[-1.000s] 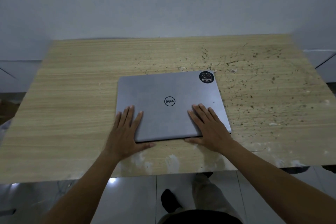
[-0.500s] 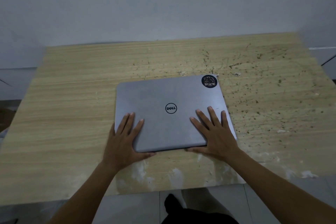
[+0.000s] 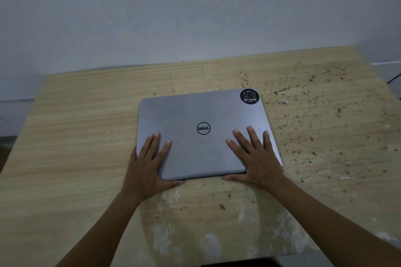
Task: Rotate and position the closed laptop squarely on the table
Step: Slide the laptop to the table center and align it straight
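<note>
A closed grey laptop (image 3: 201,112) with a round logo in the middle of its lid and a black round sticker (image 3: 249,96) at its far right corner lies flat on the wooden table (image 3: 76,141). It sits slightly turned, with its right side a little farther from me. My left hand (image 3: 147,165) lies palm-down on the near left corner, thumb hooked against the front edge. My right hand (image 3: 256,158) presses flat on the near right corner, fingers spread, thumb also against the front edge.
The table's far edge meets a pale wall (image 3: 195,17). Dark specks and scratches cover the right part of the tabletop (image 3: 325,125), and whitish smears mark the strip near me (image 3: 208,243). The near table edge runs just above the frame's bottom.
Both hands have slid the laptop away from the near edge toward the table's middle. My right hand's fingers have spread wider and shifted toward the right edge. The view has moved closer.
</note>
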